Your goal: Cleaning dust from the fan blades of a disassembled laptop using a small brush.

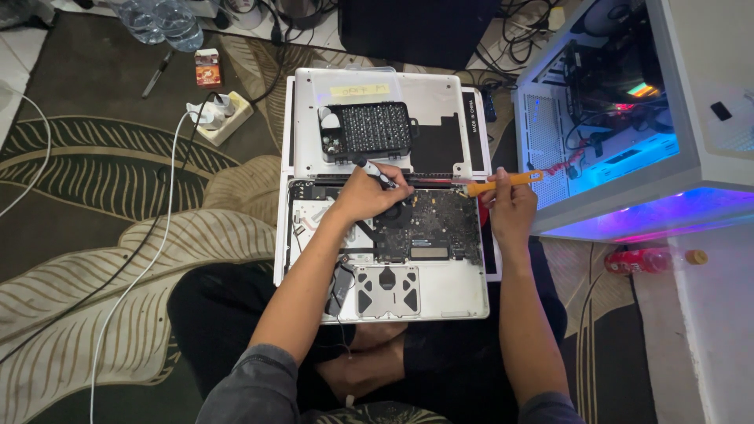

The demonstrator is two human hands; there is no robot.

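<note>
Silver laptop (424, 294), opened up with its dark circuit board (428, 224) showing, is lying across the person's lap. Left hand (369, 195) is curling its fingers (390, 191) around a small dark-tipped driver (379, 174) at the board's top edge. Right hand (510, 210) is closing on an orange-handled tool (503, 183) lying sideways, its tip perhaps touching the hinge. A black bit case (366, 130) is sitting on the removed cover (440, 118).
</note>
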